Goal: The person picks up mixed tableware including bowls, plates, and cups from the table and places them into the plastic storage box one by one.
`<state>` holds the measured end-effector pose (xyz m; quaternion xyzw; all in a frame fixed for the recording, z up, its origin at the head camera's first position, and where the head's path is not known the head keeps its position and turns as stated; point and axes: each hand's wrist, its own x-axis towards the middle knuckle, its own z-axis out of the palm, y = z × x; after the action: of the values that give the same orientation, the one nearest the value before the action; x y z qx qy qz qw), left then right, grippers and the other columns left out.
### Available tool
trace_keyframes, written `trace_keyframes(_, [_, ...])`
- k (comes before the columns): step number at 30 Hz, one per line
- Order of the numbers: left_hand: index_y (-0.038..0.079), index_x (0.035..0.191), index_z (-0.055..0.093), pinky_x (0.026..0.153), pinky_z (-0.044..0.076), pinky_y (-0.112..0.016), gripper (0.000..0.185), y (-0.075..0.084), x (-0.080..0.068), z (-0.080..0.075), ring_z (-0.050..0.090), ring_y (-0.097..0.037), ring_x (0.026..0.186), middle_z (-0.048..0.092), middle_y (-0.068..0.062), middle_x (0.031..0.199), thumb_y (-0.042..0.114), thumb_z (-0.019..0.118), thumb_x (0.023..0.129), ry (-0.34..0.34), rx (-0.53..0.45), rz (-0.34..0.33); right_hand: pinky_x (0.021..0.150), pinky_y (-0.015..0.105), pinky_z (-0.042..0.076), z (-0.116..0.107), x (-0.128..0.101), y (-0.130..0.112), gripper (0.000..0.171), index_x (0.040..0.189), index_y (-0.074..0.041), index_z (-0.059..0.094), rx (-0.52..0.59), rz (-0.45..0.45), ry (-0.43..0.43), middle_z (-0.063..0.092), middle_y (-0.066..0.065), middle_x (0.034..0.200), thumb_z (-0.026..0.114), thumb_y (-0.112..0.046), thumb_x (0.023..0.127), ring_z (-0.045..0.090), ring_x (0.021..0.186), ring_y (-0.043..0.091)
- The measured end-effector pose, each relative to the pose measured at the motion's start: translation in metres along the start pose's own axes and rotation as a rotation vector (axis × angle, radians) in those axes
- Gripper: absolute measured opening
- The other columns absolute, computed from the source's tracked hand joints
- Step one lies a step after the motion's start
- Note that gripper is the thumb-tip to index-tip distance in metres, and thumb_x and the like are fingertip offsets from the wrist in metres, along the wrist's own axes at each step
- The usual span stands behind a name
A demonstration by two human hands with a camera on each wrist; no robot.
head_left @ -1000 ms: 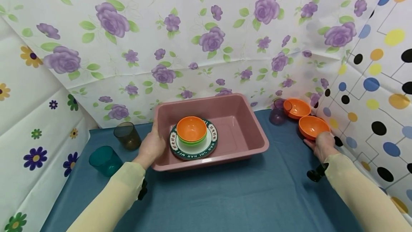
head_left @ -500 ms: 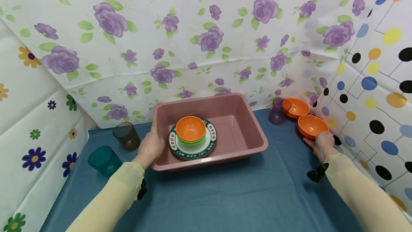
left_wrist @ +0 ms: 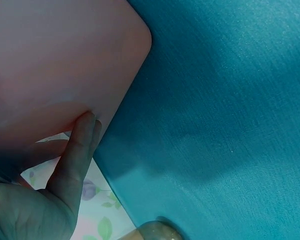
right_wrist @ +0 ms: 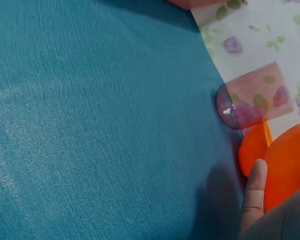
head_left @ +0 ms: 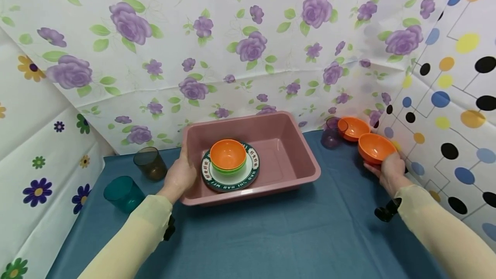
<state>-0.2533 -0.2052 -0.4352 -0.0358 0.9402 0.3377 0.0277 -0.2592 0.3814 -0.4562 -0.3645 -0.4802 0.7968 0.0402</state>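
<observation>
In the head view, my left hand [head_left: 180, 178] is at the left side of a pink plastic basin [head_left: 288, 171]. The left wrist view shows its straight fingers [left_wrist: 80, 137] touching the basin's outer wall. My right hand [head_left: 391, 173] holds an orange bowl [head_left: 376, 147] by its near right side, thumb and fingers on opposite faces. Just behind that bowl is a second orange bowl [head_left: 353, 128], beside a clear purple cup [head_left: 330, 137]. Inside the basin, a green-rimmed plate [head_left: 248, 175] carries an orange bowl [head_left: 227, 154] stacked on a green bowl [head_left: 229, 171].
On the left of the blue tablecloth [head_left: 263, 236] stand a teal cup [head_left: 124, 195] and a smoky brown cup [head_left: 151, 165]. A floral back sheet [head_left: 232, 55], a dotted right sheet [head_left: 453, 132] and a left flower-print sheet [head_left: 50, 162] surround the table.
My right hand has raised the orange bowl slightly and moved it a little right relative to the bowl behind it. The left hand stays at the basin; the head view has shifted slightly.
</observation>
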Motion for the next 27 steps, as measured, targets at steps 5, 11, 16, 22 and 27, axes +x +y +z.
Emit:
trace_keyframes(5, [0.033,0.162,-0.019,0.08,0.06,-0.053,0.089,-0.001,0.001,0.0,0.073,-0.034,0.087,0.067,-0.024,0.113,0.008,0.045,0.107,0.005,0.022,-0.001,0.073,0.041,0.061,0.005,-0.003,-0.004,0.051,0.163,-0.04,0.019,-0.02,-0.008,0.009,0.023,0.004,0.166,0.024,-0.039,0.112,0.075,0.076,0.029])
trace_keyframes(11, [0.03,0.163,-0.018,0.077,0.06,-0.052,0.087,-0.001,0.001,0.0,0.073,-0.032,0.083,0.069,-0.023,0.108,0.009,0.045,0.107,0.004,0.032,0.002,0.067,0.037,0.062,0.008,-0.01,-0.006,0.052,0.164,-0.034,0.021,-0.09,-0.055,-0.016,0.038,0.013,0.147,0.023,-0.038,0.112,0.074,0.07,0.028])
trace_keyframes(16, [0.029,0.163,-0.017,0.075,0.061,-0.052,0.085,-0.001,0.0,-0.001,0.074,-0.032,0.081,0.069,-0.023,0.107,0.011,0.045,0.108,0.0,0.027,-0.003,0.069,0.035,0.061,0.01,-0.016,-0.007,0.053,0.164,-0.028,0.021,-0.151,-0.12,-0.055,0.046,0.012,0.134,0.023,-0.038,0.112,0.075,0.072,0.027])
trace_keyframes(22, [0.03,0.163,-0.018,0.076,0.061,-0.052,0.086,0.0,0.0,-0.001,0.074,-0.033,0.082,0.069,-0.023,0.108,0.009,0.046,0.107,0.011,0.026,0.016,0.069,0.035,0.061,0.017,-0.021,-0.009,0.057,0.164,-0.018,0.022,-0.224,-0.242,-0.14,0.048,0.016,0.132,0.018,-0.04,0.112,0.076,0.073,0.024])
trace_keyframes(27, [0.033,0.162,-0.018,0.076,0.06,-0.053,0.087,0.0,0.0,-0.001,0.074,-0.034,0.084,0.068,-0.025,0.112,0.01,0.046,0.108,0.01,0.013,0.016,0.069,0.034,0.061,0.026,-0.034,-0.014,0.06,0.164,-0.01,0.02,-0.267,-0.309,-0.253,0.059,0.007,0.112,0.017,-0.04,0.112,0.075,0.071,0.023])
